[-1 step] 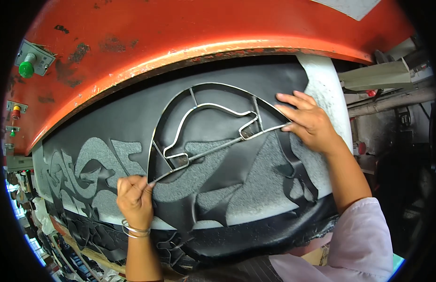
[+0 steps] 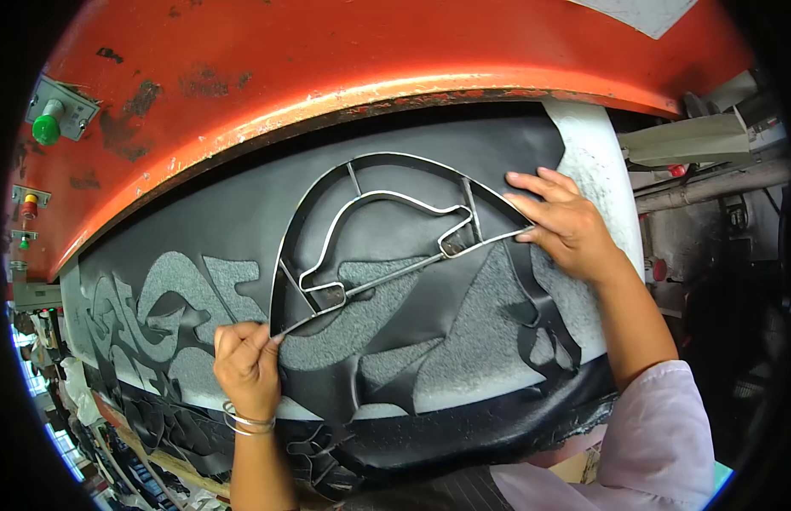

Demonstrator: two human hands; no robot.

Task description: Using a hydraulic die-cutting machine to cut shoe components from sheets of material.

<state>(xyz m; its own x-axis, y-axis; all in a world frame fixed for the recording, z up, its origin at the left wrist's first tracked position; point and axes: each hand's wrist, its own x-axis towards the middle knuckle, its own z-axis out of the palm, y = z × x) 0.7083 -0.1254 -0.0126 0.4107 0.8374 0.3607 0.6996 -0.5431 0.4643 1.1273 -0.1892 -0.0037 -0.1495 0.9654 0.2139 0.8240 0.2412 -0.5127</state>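
Note:
A curved steel cutting die (image 2: 329, 198), its crescent band braced by short crossbars, lies on a sheet of black leather-like material (image 2: 199, 204). My left hand (image 2: 244, 358) pinches the die's lower-left tip between thumb and fingers. At the opposite tip, my right hand (image 2: 566, 217) grips the band with the thumb below and the fingers spread above it. Under the die's lower part, cut-out gaps in the sheet bare the grey, rough cutting board (image 2: 489, 332). Narrow black strips of the cut sheet (image 2: 544, 319) hang toward the near edge.
An orange machine beam (image 2: 327, 51) spans the far side, close above the sheet. Its left end carries a green push button (image 2: 47, 129) and a red-and-yellow button (image 2: 29, 207). Black scraps (image 2: 178, 426) droop off the near left edge. Metal bars (image 2: 710, 183) stand at the right.

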